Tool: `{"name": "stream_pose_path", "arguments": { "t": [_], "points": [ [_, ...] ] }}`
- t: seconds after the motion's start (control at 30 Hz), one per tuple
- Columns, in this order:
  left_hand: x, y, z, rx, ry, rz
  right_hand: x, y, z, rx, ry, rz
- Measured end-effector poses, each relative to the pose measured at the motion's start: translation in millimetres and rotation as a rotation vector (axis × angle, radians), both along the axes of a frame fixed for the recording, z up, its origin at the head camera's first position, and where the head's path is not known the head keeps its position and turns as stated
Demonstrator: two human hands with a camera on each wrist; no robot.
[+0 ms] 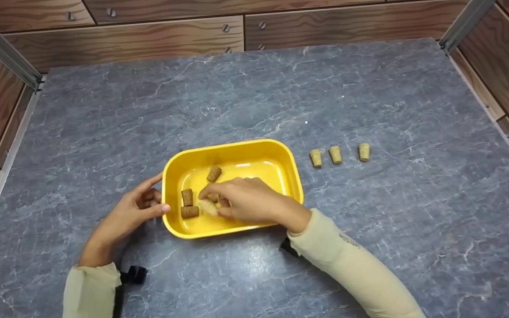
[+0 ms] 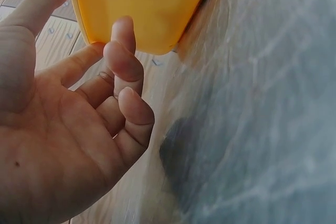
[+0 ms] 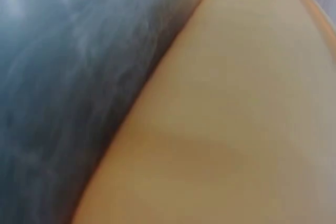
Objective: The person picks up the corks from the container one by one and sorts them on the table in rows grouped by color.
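A yellow plastic tub [image 1: 232, 231] stands on the table. My left hand [image 1: 133, 210] holds its left end, thumb and index finger at the rim, the other fingers curled in below; the left wrist view shows this hand [image 2: 68, 124] against the tub's outer wall [image 2: 142, 3]. Over the tub, my right hand [image 1: 252, 201] pinches a pale cork stopper [image 1: 209, 207], blurred, between thumb and fingers. Several brown corks lie inside, such as one cork [image 1: 214, 173] towards the back and another cork [image 1: 190, 212] at the left. The right wrist view shows only the tub's outside [image 3: 210, 103].
Three pale tapered cork stoppers stand in a loose row right of the tub: a left stopper [image 1: 316, 157], a middle stopper [image 1: 335, 154] and a right stopper [image 1: 364, 152]. Wood-patterned panels [image 1: 170, 33] border the grey marbled table [image 1: 237, 101].
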State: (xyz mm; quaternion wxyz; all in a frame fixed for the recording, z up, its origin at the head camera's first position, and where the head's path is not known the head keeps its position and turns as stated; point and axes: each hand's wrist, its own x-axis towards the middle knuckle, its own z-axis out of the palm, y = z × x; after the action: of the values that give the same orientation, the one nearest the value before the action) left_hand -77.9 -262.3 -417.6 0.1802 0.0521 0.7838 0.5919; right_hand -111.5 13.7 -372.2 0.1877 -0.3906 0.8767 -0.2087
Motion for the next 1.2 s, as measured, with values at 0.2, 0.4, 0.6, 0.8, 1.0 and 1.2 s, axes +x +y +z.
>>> {"name": "stream_pose_path", "arguments": {
  "t": [0.2, 0.4, 0.6, 0.8, 1.0, 1.2],
  "points": [
    [-0.9, 1.4, 1.9, -0.004, -0.006, 0.011, -4.8, 23, 9.6, -0.075, -0.005, -0.035],
    [-3.7, 1.9, 2.1, 0.009, -0.013, 0.006, -12.5, 63, 15.1, -0.221, -0.071, -0.123],
    [-0.6, -1.7, 1.0, 0.001, -0.018, 0.008, -23.3, 105, 19.0, -0.314, -0.091, -0.214],
    [1.3, -3.0, 0.7, 0.013, -0.017, -0.003, -33.4, 148, 21.2, -0.339, -0.082, -0.331],
    [2.1, -2.5, 2.4, 0.015, -0.031, 0.015, -36.8, 189, 22.3, -0.346, -0.022, -0.437],
    [-0.1, -0.8, 1.6, 0.012, -0.019, 0.005, -38.2, 232, 20.2, -0.365, 0.020, -0.523]
  ]
}}
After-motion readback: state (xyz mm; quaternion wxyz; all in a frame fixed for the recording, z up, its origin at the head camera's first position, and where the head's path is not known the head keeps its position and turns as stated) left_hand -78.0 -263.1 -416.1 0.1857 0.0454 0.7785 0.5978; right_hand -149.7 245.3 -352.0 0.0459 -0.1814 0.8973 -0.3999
